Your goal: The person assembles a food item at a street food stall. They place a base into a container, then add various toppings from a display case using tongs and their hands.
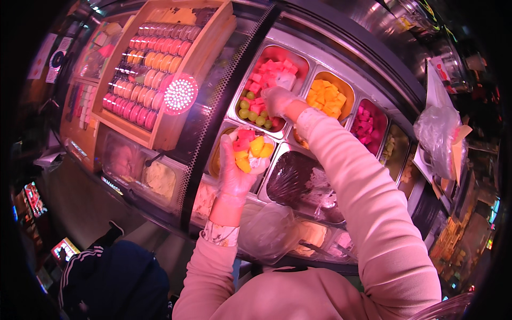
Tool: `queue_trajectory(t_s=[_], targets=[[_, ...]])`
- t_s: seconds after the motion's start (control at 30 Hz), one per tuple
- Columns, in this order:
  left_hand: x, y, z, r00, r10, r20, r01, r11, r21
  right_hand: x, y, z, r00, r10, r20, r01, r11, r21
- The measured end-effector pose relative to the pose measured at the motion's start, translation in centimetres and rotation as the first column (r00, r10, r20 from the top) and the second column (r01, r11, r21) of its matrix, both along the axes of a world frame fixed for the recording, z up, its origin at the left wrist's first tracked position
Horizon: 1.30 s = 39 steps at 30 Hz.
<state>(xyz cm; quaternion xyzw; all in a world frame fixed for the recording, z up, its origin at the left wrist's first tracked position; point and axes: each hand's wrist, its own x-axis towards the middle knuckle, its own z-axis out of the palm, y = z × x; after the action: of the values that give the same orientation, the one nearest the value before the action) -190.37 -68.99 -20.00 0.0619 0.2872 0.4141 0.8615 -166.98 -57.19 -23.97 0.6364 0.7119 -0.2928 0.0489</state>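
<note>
My left hand (236, 173), in a clear glove, is closed around a cup of cut fruit (249, 152). Yellow mango pieces and red watermelon cubes fill its top, with something whitish beside them. My right hand (279, 101), also gloved, reaches into a metal pan (305, 66) at the far middle. Its curled fingertips are down by the green grapes (255, 113), and what they pinch, if anything, is hidden. Pink-red watermelon cubes (272, 70) lie in the same pan, beyond the grapes.
Right of my hand are pans of mango cubes (326, 97) and magenta fruit cubes (367, 122). A film-covered dark pan (298, 184) lies nearer. A wooden case of macarons (154, 69) stands left. Crumpled clear plastic (266, 229) sits in front; a person in dark clothes (114, 282) is lower left.
</note>
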Motion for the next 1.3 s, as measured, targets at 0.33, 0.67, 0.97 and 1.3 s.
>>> queue_trajectory(t_s=[0.33,0.67,0.97,1.3], targets=[[-1.1,-0.4,-1.9,0.964,0.007,0.267,0.021,0.995,-0.101,-4.7,-11.7,18.4,0.748,0.034,-0.663,0.289,0.882,0.372],[1.4,-5.2,6.2,0.994,-0.095,0.053,0.096,0.995,-0.025,-5.8,-19.4,21.7,0.877,0.234,-0.42,0.068,0.804,0.59],[0.8,-14.0,11.9,0.961,-0.274,0.023,0.274,0.962,0.008,-4.4,-28.9,17.0,-0.142,-0.866,-0.48,0.501,0.355,-0.789],[-0.8,-23.1,13.4,0.924,-0.383,-0.013,0.383,0.924,-0.001,-3.0,-38.4,20.5,-0.065,-0.764,-0.642,0.46,0.548,-0.699]])
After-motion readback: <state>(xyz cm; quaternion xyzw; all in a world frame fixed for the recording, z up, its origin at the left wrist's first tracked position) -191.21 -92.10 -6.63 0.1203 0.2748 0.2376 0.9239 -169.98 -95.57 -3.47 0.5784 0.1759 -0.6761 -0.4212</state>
